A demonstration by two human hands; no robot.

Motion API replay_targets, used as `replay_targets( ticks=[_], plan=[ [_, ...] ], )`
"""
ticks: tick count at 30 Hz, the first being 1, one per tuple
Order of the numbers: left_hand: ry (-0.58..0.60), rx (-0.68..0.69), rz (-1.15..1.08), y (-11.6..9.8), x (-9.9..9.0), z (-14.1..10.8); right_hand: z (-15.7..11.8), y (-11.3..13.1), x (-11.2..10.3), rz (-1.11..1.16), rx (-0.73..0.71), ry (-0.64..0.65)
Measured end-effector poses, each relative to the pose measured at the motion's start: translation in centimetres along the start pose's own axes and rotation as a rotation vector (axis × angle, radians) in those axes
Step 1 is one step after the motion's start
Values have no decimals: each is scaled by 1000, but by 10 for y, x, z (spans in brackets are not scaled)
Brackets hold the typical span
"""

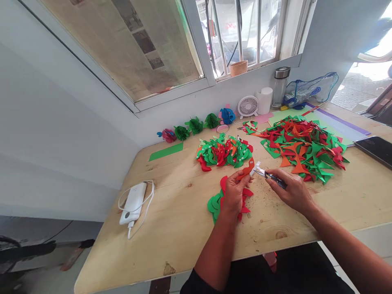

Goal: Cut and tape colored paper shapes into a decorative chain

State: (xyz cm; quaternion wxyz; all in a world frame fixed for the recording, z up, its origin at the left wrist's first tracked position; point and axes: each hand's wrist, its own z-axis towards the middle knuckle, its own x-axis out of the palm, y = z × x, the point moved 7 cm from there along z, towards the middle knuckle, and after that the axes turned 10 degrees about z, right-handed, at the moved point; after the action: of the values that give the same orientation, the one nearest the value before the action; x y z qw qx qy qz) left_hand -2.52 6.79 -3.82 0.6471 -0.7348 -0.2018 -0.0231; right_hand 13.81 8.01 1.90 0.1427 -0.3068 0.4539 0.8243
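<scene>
My left hand [235, 192] pinches an orange-red paper piece [246, 169] together with a small white strip [255, 167]. In my right hand [292, 190] is a small pair of scissors with dark handles [277, 180], its blades pointing left at the white strip. Beneath and beside my left hand lie green cut pieces [216, 203] and red cut pieces [246, 200], partly hidden by the hand. Just behind sits a heap of green and red pieces [225, 151], several with small white patches.
A large pile of paper scraps [306, 143] lies at the right, near a black phone [376, 150]. A white power bank with cable [133, 203] rests at the left. Along the wall stand paper figures [195, 125], a fan [248, 107] and a bottle [280, 87].
</scene>
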Motion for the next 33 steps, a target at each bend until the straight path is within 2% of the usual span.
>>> replay_targets(
  ticks=[22, 33],
  plan=[
    [2, 9, 13, -2, 0, -1, -1, 0, -2, 5, 21, -106],
    [-7, 6, 17, -2, -1, -1, -3, 1, -8, -17, 4, -227]
  ],
)
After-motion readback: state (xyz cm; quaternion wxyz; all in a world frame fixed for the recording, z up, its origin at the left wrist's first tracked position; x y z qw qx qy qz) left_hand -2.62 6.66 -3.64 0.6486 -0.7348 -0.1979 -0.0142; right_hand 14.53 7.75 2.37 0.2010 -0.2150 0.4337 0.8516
